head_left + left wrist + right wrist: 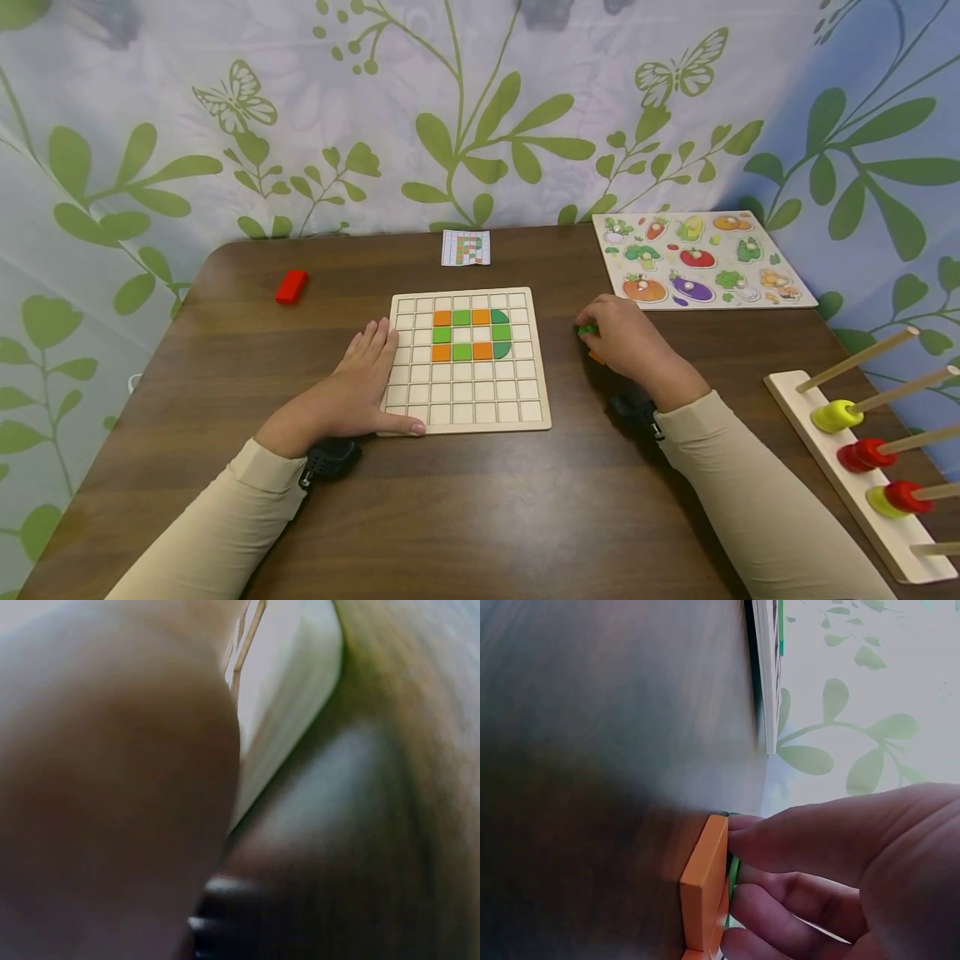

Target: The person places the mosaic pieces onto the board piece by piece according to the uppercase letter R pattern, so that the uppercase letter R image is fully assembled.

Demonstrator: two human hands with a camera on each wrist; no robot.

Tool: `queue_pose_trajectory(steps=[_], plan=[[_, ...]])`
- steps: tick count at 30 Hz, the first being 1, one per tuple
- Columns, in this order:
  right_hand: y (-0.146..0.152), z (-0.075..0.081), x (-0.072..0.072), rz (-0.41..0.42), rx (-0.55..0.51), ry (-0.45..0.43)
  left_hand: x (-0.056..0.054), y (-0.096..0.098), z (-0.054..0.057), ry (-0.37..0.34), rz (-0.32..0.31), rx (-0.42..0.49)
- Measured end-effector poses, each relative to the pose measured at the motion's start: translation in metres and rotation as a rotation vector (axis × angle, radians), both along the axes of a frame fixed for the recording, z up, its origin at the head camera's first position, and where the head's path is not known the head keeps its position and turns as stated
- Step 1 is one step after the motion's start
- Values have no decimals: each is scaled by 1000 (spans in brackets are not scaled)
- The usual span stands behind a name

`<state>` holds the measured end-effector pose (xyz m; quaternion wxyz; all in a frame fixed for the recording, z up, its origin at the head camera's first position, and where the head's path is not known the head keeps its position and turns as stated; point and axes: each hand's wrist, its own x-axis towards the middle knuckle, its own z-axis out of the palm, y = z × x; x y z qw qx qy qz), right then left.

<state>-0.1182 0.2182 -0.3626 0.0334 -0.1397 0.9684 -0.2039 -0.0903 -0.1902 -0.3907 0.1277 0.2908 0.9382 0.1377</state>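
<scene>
A wooden grid board (465, 402) lies on the table, with orange, green and rounded dark-green tiles forming a closed shape in its upper squares. My left hand (358, 379) rests along the board's left edge, fingers straight and thumb at the near corner. To the right of the board, my right hand (626, 337) pinches a green tile (587, 330) with thumb and curled fingers. An orange tile (703, 885) sits right beside these fingers in the right wrist view, another orange one partly hidden under it. The left wrist view is mostly filled by blurred skin.
A small pattern card (466, 247) lies behind the board. The red block (292, 287) is at the far left. At the back right is a vegetable puzzle board (705, 260); a peg stand (862, 475) with yellow and red rings stands at the right edge. A leaf-print cloth hangs behind.
</scene>
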Motion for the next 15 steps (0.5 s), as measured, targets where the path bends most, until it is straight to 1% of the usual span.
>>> queue_pose_trajectory(steps=[10,15], plan=[[-2,3,2,17,15,14,-1,0,-1,1,-3,7],[-2,2,2,29,-1,18,0,0,-1,3,-3,8]])
